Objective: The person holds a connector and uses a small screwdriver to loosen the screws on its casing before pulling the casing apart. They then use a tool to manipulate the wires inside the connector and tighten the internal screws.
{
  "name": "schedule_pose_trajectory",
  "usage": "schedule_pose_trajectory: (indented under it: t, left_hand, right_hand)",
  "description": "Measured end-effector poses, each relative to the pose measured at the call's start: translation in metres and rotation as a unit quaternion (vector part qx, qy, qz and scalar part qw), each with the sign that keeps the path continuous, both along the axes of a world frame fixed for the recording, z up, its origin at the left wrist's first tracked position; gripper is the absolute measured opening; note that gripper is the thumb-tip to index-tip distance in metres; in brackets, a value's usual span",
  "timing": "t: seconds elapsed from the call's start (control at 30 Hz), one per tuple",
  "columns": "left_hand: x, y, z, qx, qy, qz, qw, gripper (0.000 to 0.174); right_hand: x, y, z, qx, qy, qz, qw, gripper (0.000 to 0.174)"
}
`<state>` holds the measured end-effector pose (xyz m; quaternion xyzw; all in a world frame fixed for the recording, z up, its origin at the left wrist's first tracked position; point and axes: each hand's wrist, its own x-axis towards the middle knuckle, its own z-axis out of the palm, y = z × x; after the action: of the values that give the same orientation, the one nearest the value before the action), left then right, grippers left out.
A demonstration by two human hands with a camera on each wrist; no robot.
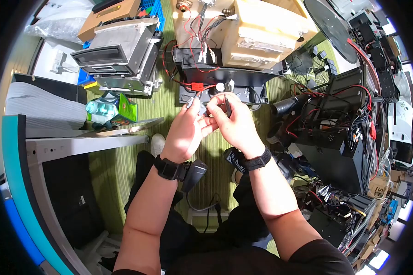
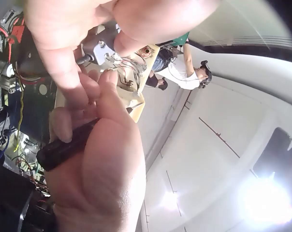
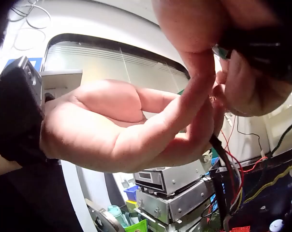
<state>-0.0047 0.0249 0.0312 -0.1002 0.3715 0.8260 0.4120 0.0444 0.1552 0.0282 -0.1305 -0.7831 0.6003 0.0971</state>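
Note:
In the head view my left hand point(image 1: 183, 133) and right hand point(image 1: 237, 123) meet in front of the black box. Between its fingers and thumb, the left hand pinches a small grey connector point(image 2: 100, 50) with a screw in its face. A dark sleeved cable with coloured wires point(image 3: 225, 157) hangs below the hands in the right wrist view. My right hand holds a black-handled screwdriver point(image 2: 68, 147) across its palm, the thin tip sticking out past the thumb. The right thumb and index finger close together right at the connector's edge, partly hiding it.
Ahead stands a black metal box point(image 1: 234, 74) under a cream-coloured housing point(image 1: 261, 34) with loose wires. A red connector point(image 1: 197, 86) lies at its front. Stacked metal units point(image 1: 114, 50) stand left, cabled black equipment point(image 1: 335, 146) right. A person point(image 2: 187, 72) is in the background.

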Motion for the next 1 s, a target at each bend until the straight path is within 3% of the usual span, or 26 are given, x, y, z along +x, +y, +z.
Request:
schedule_pose_trajectory:
  t: [0.2, 0.5, 0.57, 0.8, 1.0]
  left_hand:
    - [-0.001, -0.003, -0.006, -0.008, 0.027, -0.051, 0.998, 0.038]
    - [0.003, 0.0, -0.009, 0.028, 0.0, -0.024, 0.999, 0.034]
    - [0.003, 0.001, -0.004, 0.022, -0.003, -0.019, 1.0, 0.035]
    - [0.001, 0.003, -0.001, 0.023, -0.011, -0.012, 1.0, 0.034]
    - [-0.001, 0.001, 0.004, 0.038, -0.022, -0.004, 0.999, 0.027]
  right_hand:
    - [0.001, -0.002, 0.009, 0.055, -0.004, 0.016, 0.998, 0.017]
    - [0.002, -0.003, 0.012, 0.129, 0.002, 0.007, 0.992, 0.019]
    - [0.002, -0.004, 0.023, 0.033, -0.089, -0.009, 0.995, 0.017]
    - [-0.001, -0.001, 0.003, 0.007, 0.011, -0.021, 1.0, 0.013]
    - [0.0, 0.0, 0.013, -0.146, 0.003, -0.024, 0.989, 0.01]
